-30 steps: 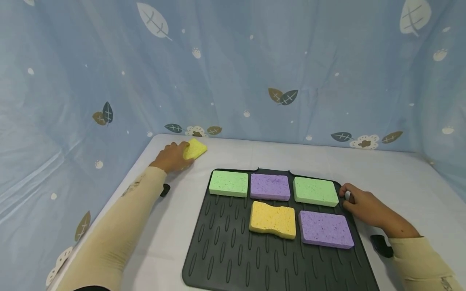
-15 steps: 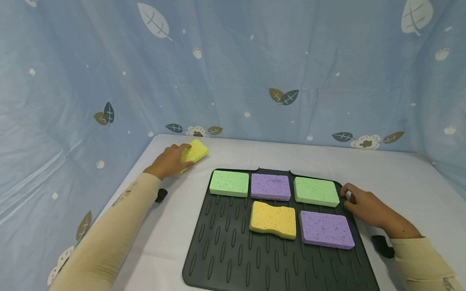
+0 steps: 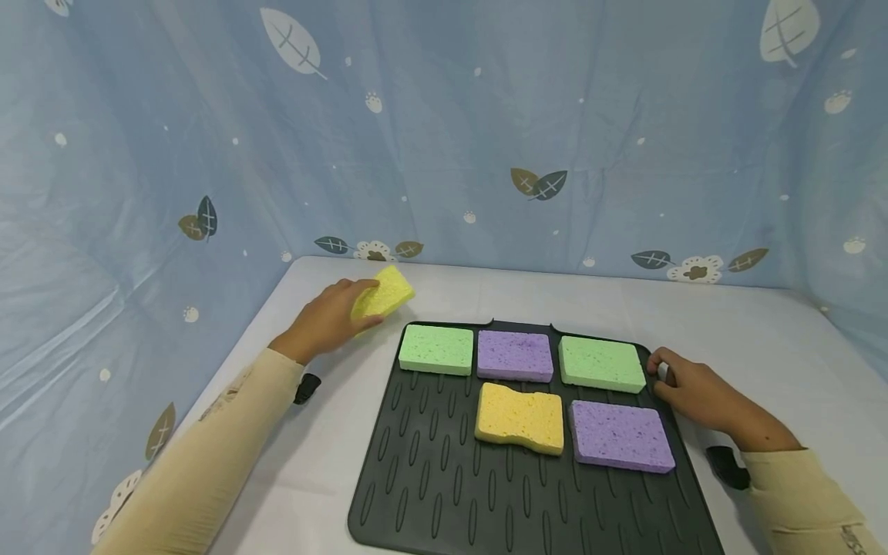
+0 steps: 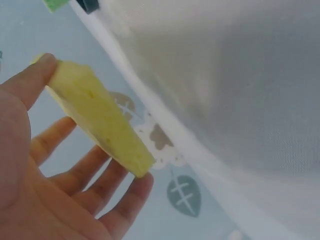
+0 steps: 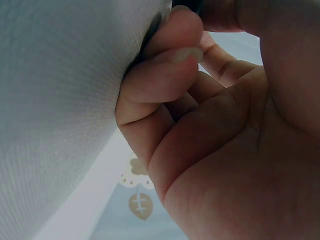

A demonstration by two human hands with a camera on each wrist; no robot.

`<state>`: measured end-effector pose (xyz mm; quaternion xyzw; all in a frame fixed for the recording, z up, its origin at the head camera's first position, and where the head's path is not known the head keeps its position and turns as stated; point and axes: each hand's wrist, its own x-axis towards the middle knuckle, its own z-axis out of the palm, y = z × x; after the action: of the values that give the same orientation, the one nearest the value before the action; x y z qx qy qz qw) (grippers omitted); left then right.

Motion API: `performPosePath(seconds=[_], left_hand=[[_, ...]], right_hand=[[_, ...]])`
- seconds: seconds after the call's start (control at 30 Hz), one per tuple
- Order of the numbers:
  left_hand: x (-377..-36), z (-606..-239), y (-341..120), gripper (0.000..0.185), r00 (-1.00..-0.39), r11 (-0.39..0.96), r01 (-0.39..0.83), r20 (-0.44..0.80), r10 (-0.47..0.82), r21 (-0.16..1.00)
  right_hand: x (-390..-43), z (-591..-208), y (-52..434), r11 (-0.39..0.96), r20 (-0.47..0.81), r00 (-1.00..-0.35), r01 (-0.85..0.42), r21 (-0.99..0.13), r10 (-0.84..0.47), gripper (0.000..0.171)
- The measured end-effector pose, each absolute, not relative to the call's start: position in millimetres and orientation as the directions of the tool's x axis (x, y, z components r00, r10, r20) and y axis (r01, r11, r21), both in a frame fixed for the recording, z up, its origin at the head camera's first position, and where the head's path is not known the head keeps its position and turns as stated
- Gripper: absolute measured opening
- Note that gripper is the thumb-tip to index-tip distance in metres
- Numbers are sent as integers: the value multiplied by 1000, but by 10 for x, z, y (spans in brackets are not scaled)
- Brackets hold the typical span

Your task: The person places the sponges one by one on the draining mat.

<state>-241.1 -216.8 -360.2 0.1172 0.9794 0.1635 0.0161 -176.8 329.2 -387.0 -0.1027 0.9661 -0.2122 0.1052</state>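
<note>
My left hand (image 3: 329, 320) pinches a bright yellow sponge (image 3: 391, 289) between thumb and fingers, held up off the table left of the mat's back corner. In the left wrist view the sponge (image 4: 97, 112) is gripped at its ends, with the palm apart from it. At the right edge of a dark ribbed mat (image 3: 416, 493), my right hand (image 3: 704, 393) has its fingers curled, and thumb and index pinch the mat's rim. A bit of black mat (image 5: 187, 4) shows between thumb and fingers in the right wrist view.
Along the mat's back row lie a green sponge (image 3: 435, 349), a purple sponge (image 3: 515, 355) and another green sponge (image 3: 601, 364). A yellow-orange wavy sponge (image 3: 519, 418) and a purple sponge (image 3: 621, 435) lie in front. Blue patterned curtain (image 3: 444, 116) surrounds the white table (image 3: 541, 293).
My left hand has lifted the yellow sponge from the table's back left and carried it slightly right, toward the mat. The right hand and mat have stayed put.
</note>
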Motion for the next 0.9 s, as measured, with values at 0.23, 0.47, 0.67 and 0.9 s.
performPosePath(seconds=[0.23, 0.47, 0.67, 0.9], left_hand=[[-2244, -3564, -2134, 71, -963, 907, 265, 39, 268, 326], [-2097, -3536, -2092, 69, -945, 894, 326, 105, 308, 308], [-1963, -3521, -2052, 68, -919, 877, 390, 171, 355, 280], [-1849, -3504, -1996, 64, -891, 854, 452, 183, 416, 256]], right_hand=[[-1780, -3869, 3297, 891, -163, -956, -154, -427, -243, 25], [-1775, -3869, 3298, 895, -161, -957, -155, -418, -241, 25], [-1766, -3854, 3285, 896, -160, -957, -156, -417, -241, 24], [-1767, -3854, 3277, 897, -173, -957, -144, -417, -234, 25]])
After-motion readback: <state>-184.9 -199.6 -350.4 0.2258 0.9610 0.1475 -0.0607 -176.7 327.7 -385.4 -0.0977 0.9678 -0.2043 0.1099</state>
